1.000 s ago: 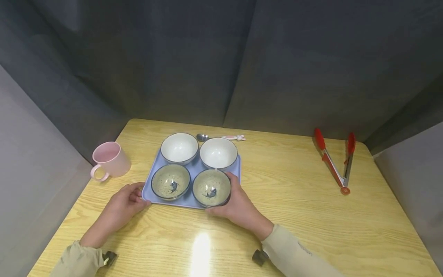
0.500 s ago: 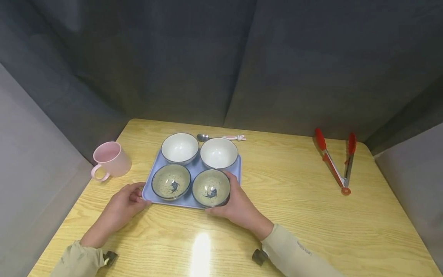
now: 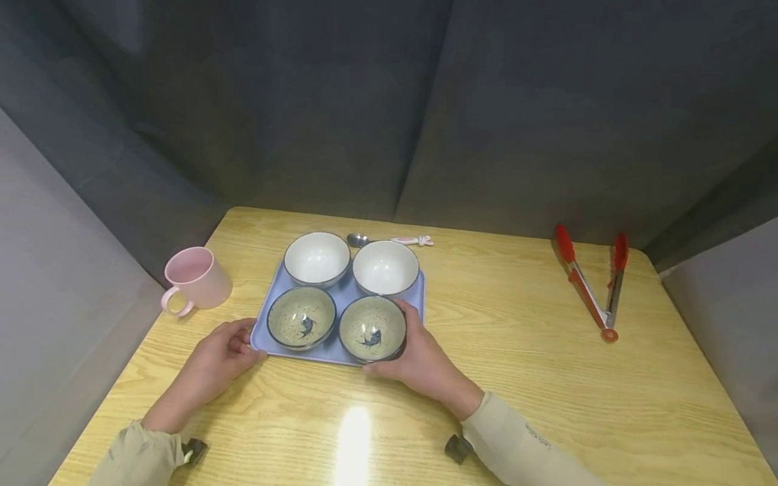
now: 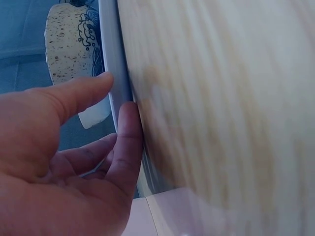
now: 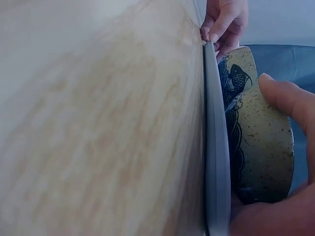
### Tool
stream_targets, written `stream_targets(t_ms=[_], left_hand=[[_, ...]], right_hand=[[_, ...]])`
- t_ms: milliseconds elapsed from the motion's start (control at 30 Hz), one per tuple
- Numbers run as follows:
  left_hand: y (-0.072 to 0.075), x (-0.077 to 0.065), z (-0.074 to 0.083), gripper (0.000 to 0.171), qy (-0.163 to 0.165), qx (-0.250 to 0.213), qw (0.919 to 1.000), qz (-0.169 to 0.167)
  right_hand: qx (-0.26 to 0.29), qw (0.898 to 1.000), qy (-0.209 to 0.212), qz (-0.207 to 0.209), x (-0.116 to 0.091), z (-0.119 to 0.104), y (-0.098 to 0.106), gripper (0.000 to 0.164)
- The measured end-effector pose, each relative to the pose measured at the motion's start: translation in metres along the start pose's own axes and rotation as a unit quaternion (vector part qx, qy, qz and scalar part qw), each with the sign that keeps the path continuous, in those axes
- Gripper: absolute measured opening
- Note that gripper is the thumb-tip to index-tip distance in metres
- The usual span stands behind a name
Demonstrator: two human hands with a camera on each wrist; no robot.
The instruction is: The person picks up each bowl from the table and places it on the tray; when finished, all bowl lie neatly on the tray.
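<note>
A blue tray [image 3: 343,291] lies on the table with two white-lined bowls [image 3: 317,258] in its back row. In its front row are two speckled bowls with a dark fish painted inside. My left hand [image 3: 215,358] pinches the tray's front left corner; in the left wrist view the thumb [image 4: 93,91] is at the rim and a finger runs along its edge. My right hand [image 3: 422,361] grips the front right speckled bowl [image 3: 372,327], thumb at the front and fingers round its right side. The other speckled bowl [image 3: 300,317] stands just left of it.
Left of the tray stands a pink mug [image 3: 197,278], handle toward the left. Behind the tray lies a spoon [image 3: 401,240] with a pink and white handle. Red-tipped tongs [image 3: 586,290] lie spread at the right. A dark curtain [image 3: 389,108] hangs along the table's back edge.
</note>
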State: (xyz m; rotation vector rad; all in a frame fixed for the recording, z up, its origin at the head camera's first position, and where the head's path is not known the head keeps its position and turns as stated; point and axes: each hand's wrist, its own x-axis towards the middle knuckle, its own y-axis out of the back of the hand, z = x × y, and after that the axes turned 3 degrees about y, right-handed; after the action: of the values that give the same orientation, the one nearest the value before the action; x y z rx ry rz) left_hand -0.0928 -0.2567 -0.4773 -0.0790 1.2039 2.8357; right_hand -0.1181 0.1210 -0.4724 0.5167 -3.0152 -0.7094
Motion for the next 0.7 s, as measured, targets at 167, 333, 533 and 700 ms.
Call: stream_targets(t_ms=[167,333,533,700], left_hand=[[0.000,0.000,0.000,0.066,0.002,-0.001,1.0000,-0.002],[0.000,0.001,0.001,0.067,0.002,-0.001,1.0000,-0.003],[0.000,0.000,0.002,0.065,0.003,0.000,1.0000,-0.002],[0.000,0.000,0.005,0.060,0.020,-0.007,0.9997,-0.009]], right_hand=[[0.006,1.000,0.002,0.000,-0.001,0.002,0.001,0.134],[0.008,1.000,0.003,0.002,-0.001,0.003,0.002,0.136],[0.025,1.000,0.007,-0.007,-0.004,0.004,0.004,0.138],[0.033,0.999,-0.008,-0.003,-0.011,0.006,0.008,0.134]])
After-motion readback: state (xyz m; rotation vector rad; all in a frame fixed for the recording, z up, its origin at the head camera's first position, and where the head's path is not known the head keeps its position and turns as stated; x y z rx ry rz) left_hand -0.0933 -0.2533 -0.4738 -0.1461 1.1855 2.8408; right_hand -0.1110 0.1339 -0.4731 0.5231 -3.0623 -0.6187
